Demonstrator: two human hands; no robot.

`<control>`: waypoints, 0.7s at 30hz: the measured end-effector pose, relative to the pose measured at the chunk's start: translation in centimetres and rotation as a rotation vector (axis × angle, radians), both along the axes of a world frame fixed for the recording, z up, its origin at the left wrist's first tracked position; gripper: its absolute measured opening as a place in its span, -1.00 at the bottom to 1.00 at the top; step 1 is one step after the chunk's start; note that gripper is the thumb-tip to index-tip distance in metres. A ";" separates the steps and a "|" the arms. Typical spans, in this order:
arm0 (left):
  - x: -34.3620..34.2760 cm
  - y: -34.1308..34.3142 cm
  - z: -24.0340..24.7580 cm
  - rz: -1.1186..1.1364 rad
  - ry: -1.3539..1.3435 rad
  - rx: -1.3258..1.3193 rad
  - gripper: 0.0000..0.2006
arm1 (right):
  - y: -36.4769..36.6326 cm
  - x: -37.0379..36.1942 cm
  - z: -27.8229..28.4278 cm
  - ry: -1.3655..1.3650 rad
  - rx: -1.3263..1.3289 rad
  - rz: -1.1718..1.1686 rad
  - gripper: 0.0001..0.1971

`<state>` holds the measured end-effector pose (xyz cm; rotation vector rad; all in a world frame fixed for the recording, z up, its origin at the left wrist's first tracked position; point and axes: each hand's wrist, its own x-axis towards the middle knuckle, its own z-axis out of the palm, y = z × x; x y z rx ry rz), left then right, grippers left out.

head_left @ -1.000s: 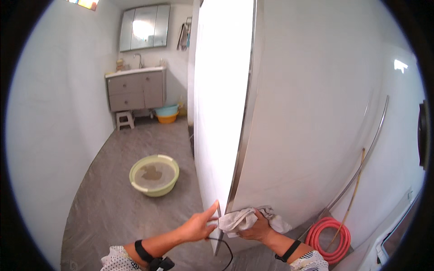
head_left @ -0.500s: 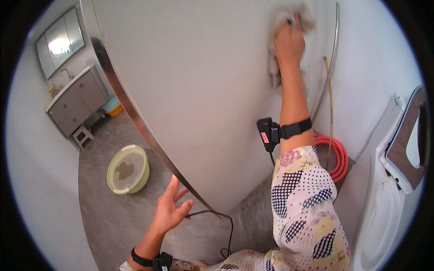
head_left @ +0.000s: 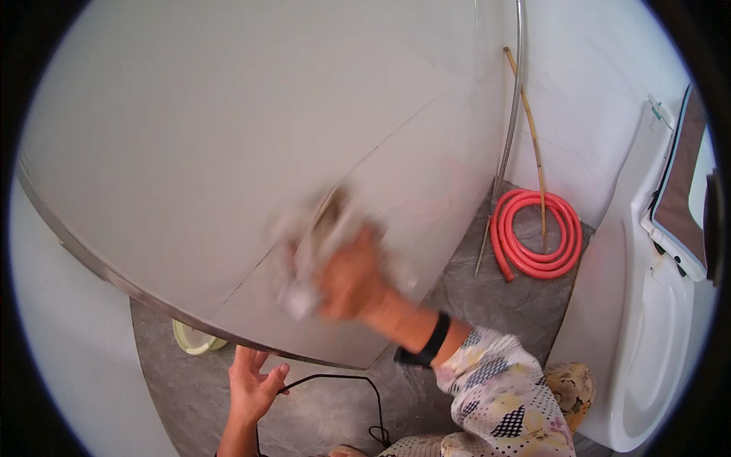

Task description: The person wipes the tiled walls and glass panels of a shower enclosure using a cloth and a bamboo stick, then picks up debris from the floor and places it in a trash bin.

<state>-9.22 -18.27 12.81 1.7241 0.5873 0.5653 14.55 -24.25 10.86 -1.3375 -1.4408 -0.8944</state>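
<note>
My right hand (head_left: 350,282) is closed on a crumpled greyish-white cloth (head_left: 301,263), pressing it against the lower part of a large white panel (head_left: 190,137). Motion smears both the hand and the cloth. A thin dark line runs slantwise across the panel beneath the cloth. At the panel's metal-trimmed lower edge (head_left: 167,308), my left hand (head_left: 253,387) has its thumb spread away from the fingers. Its fingertips reach the edge and are partly hidden there; no object shows in that hand.
A coiled red hose (head_left: 537,266) lies on the grey floor at right, beside a thin bamboo stick (head_left: 534,145) and a metal pipe (head_left: 515,107). A white toilet-like fixture (head_left: 647,343) stands far right. The panel mostly hides a pale green basin (head_left: 199,340). A black cable (head_left: 335,375) hangs near my left hand.
My right hand has brought the cloth from high on the panel down and to the left. The view has shifted, so the panel fills more of it, covering the sink cabinet and most of the basin.
</note>
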 end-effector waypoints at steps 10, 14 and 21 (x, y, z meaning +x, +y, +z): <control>2.4 -1.2 -0.3 0.083 0.118 0.193 -0.49 | 0.3 4.4 -12.5 0.832 0.403 -0.273 -0.46; 1.4 -1.2 -0.5 0.120 0.096 0.144 -0.47 | -1.8 -1.4 -3.3 0.211 -0.005 -0.079 -0.46; 2.8 -1.4 -0.5 0.092 0.109 0.142 -0.45 | -2.3 11.0 -0.6 0.455 0.313 -0.221 -0.40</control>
